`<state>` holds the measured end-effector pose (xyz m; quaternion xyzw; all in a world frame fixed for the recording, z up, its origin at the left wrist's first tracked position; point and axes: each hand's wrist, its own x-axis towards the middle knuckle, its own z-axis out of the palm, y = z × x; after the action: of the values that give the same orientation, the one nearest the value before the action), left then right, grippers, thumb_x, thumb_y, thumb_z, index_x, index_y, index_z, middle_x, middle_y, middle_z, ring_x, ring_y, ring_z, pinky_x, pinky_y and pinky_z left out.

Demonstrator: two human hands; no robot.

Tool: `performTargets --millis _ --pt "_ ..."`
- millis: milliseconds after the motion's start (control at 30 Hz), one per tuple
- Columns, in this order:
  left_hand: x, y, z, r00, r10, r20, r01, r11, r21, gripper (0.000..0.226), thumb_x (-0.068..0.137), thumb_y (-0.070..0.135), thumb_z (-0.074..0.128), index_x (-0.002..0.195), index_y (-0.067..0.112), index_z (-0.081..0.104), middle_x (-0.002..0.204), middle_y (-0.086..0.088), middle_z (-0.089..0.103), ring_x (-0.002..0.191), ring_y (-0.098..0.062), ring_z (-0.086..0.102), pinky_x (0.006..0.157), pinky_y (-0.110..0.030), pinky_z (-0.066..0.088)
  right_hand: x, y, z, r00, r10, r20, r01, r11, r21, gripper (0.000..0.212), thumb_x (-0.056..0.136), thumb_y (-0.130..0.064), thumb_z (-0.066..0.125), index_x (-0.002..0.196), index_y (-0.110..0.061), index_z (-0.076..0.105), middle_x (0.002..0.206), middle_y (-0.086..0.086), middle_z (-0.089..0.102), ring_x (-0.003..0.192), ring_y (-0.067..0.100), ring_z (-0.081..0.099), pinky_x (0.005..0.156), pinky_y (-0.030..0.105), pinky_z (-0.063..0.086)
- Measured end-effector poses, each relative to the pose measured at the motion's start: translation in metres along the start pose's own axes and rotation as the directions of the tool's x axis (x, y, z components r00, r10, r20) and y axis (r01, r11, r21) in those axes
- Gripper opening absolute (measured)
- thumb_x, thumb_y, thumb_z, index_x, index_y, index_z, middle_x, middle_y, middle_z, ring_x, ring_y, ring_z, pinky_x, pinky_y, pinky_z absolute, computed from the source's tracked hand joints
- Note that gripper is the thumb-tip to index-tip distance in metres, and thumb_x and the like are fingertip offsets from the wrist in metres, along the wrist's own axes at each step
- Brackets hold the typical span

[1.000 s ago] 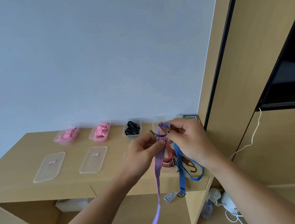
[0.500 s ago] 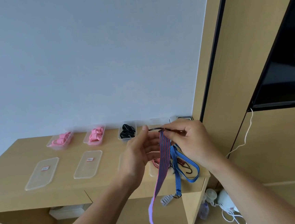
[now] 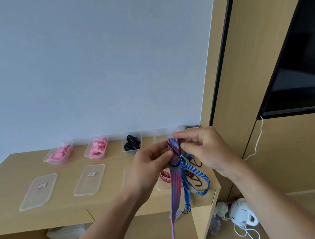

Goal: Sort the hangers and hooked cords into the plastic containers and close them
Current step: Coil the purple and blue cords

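Note:
A red-and-blue striped hooked cord hangs in front of the desk. My left hand pinches its black metal hook, and my right hand pinches the folded top of the cord. A blue striped cord and a dark red cord lie on the desk below my hands, over a clear lid. Two open containers hold pink hangers, and a third holds black hangers. An open clear container stands behind my hands.
Two clear lids with red labels lie on the wooden desk; a third lid is half hidden by my left hand. A wooden panel and a dark screen stand at right. A white kettle sits on the floor.
The head view has shifted slightly. My left hand has moved from the cord's top to its black hook, which now hangs lower against the strap; my right hand keeps the folded top.

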<state>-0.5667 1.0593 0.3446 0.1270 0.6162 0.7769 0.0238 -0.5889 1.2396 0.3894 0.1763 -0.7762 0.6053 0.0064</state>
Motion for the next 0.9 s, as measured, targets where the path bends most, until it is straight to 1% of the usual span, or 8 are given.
performTargets --millis 67,167,267,367,533,667,767,900 --pt "0.0 0.0 0.0 1.0 0.003 -0.014 -0.003 1.0 -0.003 0.033 0.1 0.002 0.059 0.122 0.019 0.076 0.115 -0.014 0.077 0.101 -0.023 0.076 0.083 -0.028 0.059 -0.002 0.001 0.001 1.0 0.003 0.028 -0.006 0.994 0.11 0.028 0.087 -0.003 0.074 0.108 -0.021 0.076 0.094 0.002 0.078 0.091 0.017 0.075 0.083 0.025 0.059" --pt "0.001 0.001 0.002 1.0 0.0 -0.021 0.0 1.0 -0.002 0.031 0.095 0.005 0.068 0.121 0.018 0.076 0.112 -0.015 0.078 0.101 -0.026 0.077 0.08 -0.028 0.06 -0.001 0.003 0.003 1.0 0.013 -0.003 -0.012 0.992 0.127 0.03 0.079 -0.004 0.082 0.103 -0.022 0.076 0.089 0.009 0.076 0.082 0.02 0.072 0.075 0.027 0.06" --pt "0.003 0.001 0.004 0.996 -0.008 -0.087 0.008 1.0 -0.001 0.033 0.093 -0.002 0.071 0.123 0.011 0.071 0.101 -0.018 0.079 0.086 -0.025 0.078 0.071 -0.027 0.06 0.0 0.004 0.004 0.999 0.027 0.018 -0.029 0.988 0.153 0.024 0.081 -0.001 0.079 0.099 -0.017 0.078 0.086 0.01 0.077 0.07 0.013 0.07 0.062 0.021 0.054" --pt "0.003 -0.001 0.005 0.993 -0.014 -0.118 0.014 1.0 -0.008 0.03 0.093 -0.002 0.071 0.121 0.007 0.068 0.096 -0.021 0.079 0.08 -0.024 0.077 0.068 -0.026 0.059 0.001 0.005 0.004 1.0 0.027 -0.006 -0.025 0.984 0.175 0.02 0.081 0.002 0.078 0.092 -0.016 0.079 0.081 0.008 0.077 0.062 0.01 0.068 0.058 0.019 0.051" --pt "-0.003 -0.01 0.007 0.996 -0.047 -0.073 0.05 0.998 0.049 0.02 0.099 0.012 0.065 0.117 0.006 0.072 0.103 -0.014 0.079 0.091 -0.022 0.076 0.079 -0.03 0.059 0.003 0.005 0.004 0.997 0.013 -0.072 -0.001 0.986 0.169 0.014 0.081 0.002 0.078 0.085 -0.011 0.078 0.078 0.012 0.075 0.064 0.021 0.069 0.058 0.026 0.056" --pt "-0.006 -0.015 0.008 0.994 -0.083 -0.073 0.092 0.988 0.124 0.014 0.099 0.006 0.064 0.106 0.008 0.076 0.098 -0.013 0.08 0.088 -0.023 0.074 0.084 -0.04 0.059 0.005 0.004 0.003 0.992 -0.032 -0.122 0.048 0.99 0.135 0.014 0.083 0.005 0.075 0.086 -0.009 0.075 0.072 0.007 0.073 0.055 0.014 0.063 0.055 0.023 0.053" --pt "-0.004 -0.014 0.009 0.988 -0.096 -0.121 0.112 0.985 0.134 0.015 0.101 0.006 0.062 0.105 0.008 0.076 0.098 -0.014 0.08 0.089 -0.024 0.075 0.092 -0.052 0.056 0.006 0.004 0.006 0.986 -0.092 -0.139 0.1 0.994 0.049 0.023 0.083 0.003 0.075 0.086 -0.019 0.075 0.075 0.001 0.073 0.061 0.014 0.065 0.06 0.028 0.057" --pt "-0.005 -0.013 0.009 0.979 -0.113 -0.171 0.134 0.984 0.114 0.016 0.101 0.005 0.061 0.105 0.006 0.076 0.095 -0.015 0.08 0.084 -0.028 0.072 0.088 -0.065 0.053 0.006 0.005 0.007 0.981 -0.147 -0.127 0.14 0.988 -0.067 0.034 0.079 -0.003 0.081 0.091 -0.034 0.074 0.086 -0.007 0.076 0.078 0.015 0.071 0.077 0.038 0.061"
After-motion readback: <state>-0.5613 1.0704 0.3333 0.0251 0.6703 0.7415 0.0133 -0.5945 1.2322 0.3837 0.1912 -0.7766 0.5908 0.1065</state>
